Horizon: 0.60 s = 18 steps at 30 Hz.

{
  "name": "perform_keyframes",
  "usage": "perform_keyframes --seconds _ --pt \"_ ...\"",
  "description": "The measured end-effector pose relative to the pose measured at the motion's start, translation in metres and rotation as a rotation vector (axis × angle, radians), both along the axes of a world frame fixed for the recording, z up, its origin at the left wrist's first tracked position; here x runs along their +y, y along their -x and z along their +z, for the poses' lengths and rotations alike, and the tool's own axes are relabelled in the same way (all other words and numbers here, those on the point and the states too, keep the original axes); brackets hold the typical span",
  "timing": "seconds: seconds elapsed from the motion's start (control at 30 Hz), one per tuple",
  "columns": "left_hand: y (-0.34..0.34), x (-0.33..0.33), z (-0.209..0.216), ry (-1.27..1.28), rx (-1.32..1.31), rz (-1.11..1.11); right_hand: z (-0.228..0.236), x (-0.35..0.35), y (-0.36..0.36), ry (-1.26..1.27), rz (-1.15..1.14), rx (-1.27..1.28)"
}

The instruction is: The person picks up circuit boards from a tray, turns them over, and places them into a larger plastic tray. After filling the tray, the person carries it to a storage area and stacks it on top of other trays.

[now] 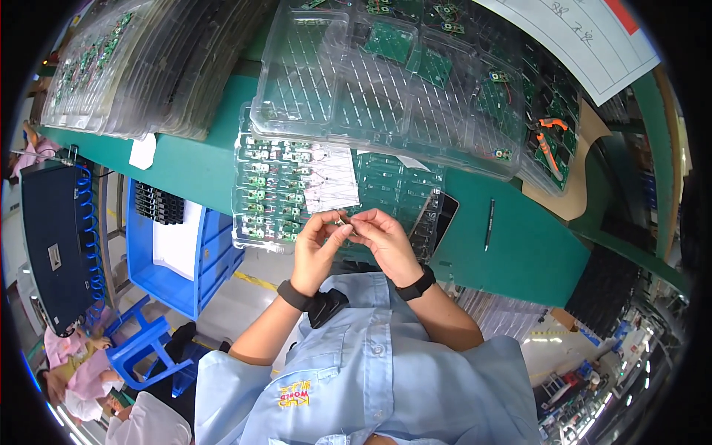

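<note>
My left hand [319, 248] and my right hand [386, 241] meet in front of my chest, at the near edge of the bench. Both pinch one small part [344, 220] between thumbs and fingertips; the fingers mostly cover it, and its kind is too small to make out. Just beyond the hands lies a clear plastic tray [239, 215] with rows of small green circuit boards [257, 194] on its left side. A white paper sheet [331, 178] rests on the tray's middle.
Stacked clear trays [371, 96] with green boards stand farther back. Orange-handled cutters [547, 144] lie at the right, with a black pen [490, 225] and a dark phone-like slab [446, 215] nearer. A tall tray stack [156, 67] stands far left. Below the bench sits a blue bin [165, 285].
</note>
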<state>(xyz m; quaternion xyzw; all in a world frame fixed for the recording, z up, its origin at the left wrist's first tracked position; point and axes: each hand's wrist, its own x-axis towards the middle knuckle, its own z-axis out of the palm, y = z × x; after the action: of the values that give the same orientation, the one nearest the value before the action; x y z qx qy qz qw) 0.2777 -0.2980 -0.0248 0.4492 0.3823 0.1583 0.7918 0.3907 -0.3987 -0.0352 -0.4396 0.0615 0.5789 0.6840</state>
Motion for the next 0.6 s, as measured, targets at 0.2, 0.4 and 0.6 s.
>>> perform_keyframes --seconds 0.2,0.4,0.6 --pt "0.009 0.012 0.002 -0.032 -0.048 0.016 0.013 0.000 -0.004 0.100 0.180 -0.273" --pt "0.021 0.023 -0.025 -0.047 0.020 -0.058 0.010 0.001 -0.007 0.165 0.348 -0.663" --pt "-0.004 0.046 -0.034 -0.571 0.622 -0.382 -0.042 0.019 -0.017 0.246 0.392 -1.172"
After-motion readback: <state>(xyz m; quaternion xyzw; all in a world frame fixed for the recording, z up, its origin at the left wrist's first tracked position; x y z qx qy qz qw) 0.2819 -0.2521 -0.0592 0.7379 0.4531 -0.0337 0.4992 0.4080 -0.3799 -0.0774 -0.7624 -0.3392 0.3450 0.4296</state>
